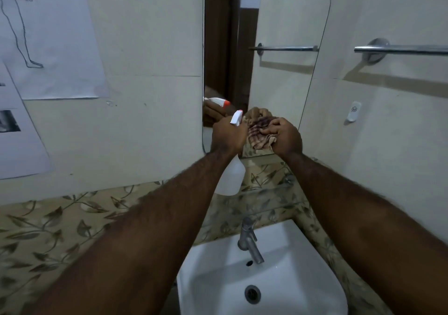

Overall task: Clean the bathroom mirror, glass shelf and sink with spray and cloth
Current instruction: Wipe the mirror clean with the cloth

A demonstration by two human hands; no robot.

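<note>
My left hand grips a white spray bottle by its neck, and the orange-tipped nozzle points at the cloth. My right hand holds a checked brown cloth bunched just in front of the lower edge of the mirror. Both hands are raised close together. The glass shelf runs below them along the leaf-patterned tiles. The white sink with its metal tap lies underneath.
A metal towel rail is fixed to the wall right of the mirror, with a small white hook below it. Paper posters hang on the left wall.
</note>
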